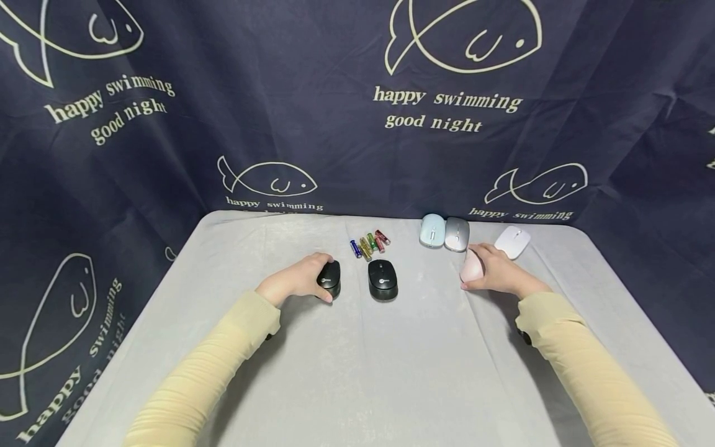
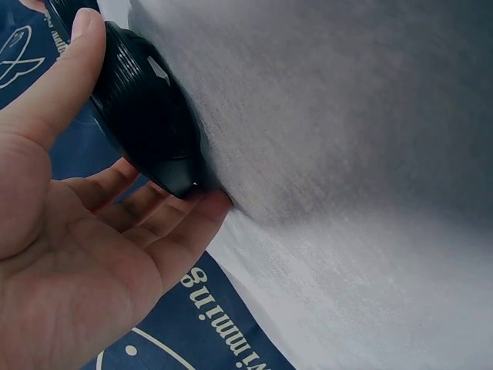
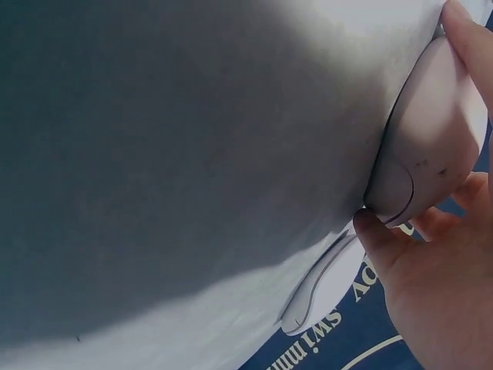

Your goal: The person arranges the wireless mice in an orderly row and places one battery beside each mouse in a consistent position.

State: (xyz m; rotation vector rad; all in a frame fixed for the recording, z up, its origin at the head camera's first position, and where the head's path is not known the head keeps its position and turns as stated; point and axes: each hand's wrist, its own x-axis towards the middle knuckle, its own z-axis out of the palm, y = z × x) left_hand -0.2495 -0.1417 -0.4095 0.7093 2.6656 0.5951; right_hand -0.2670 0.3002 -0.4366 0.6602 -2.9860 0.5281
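Observation:
My left hand (image 1: 301, 276) grips a black computer mouse (image 1: 331, 278) between thumb and fingers at the left of the table. In the left wrist view the side of that black mouse (image 2: 146, 108) shows, with the thumb on one side and the fingers at its other end. A second black mouse (image 1: 383, 280) stands to the right of this hand. On the right, my right hand (image 1: 499, 272) holds a pale pink mouse (image 1: 472, 267); the right wrist view shows the pink mouse (image 3: 431, 127) low on the tabletop, fingers around it.
Several small coloured batteries (image 1: 369, 243) lie in a group behind the second black mouse. A light blue mouse (image 1: 432, 231) and a grey mouse (image 1: 457, 234) stand side by side at the back. Behind my right hand lies a white mouse (image 1: 512, 241). Dark blue curtain (image 1: 346, 124) surrounds the table (image 1: 363, 372).

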